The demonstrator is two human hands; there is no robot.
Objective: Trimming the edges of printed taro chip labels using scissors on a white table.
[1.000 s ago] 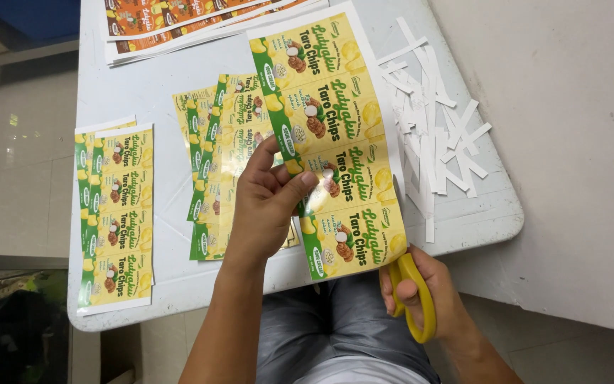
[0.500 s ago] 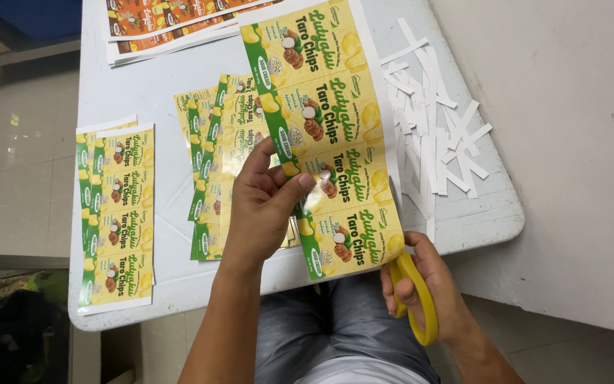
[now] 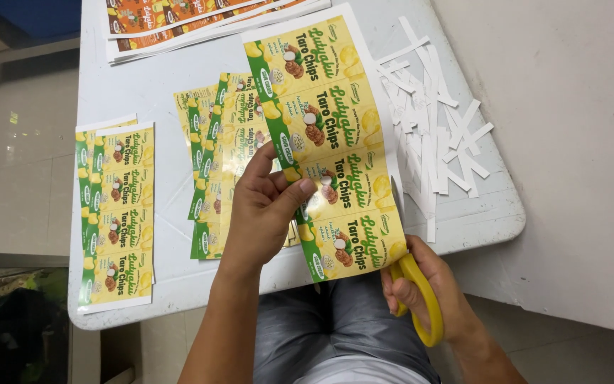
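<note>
My left hand (image 3: 264,210) pinches the left edge of a long yellow-and-green printed label strip (image 3: 328,135), held up over the white table (image 3: 143,78). My right hand (image 3: 428,288) grips yellow-handled scissors (image 3: 419,299) at the strip's lower right corner, near the table's front edge. The blades are hidden behind the strip along its white right margin.
A fanned pile of cut label strips (image 3: 211,163) lies under my left hand. Another stack of strips (image 3: 115,213) sits at the table's left. Orange printed sheets (image 3: 179,21) lie at the far edge. White paper offcuts (image 3: 428,121) are scattered at the right. My lap is below the table.
The strip has shifted a little toward the left and up. The scissors hand has crept slightly forward along the strip's right margin.
</note>
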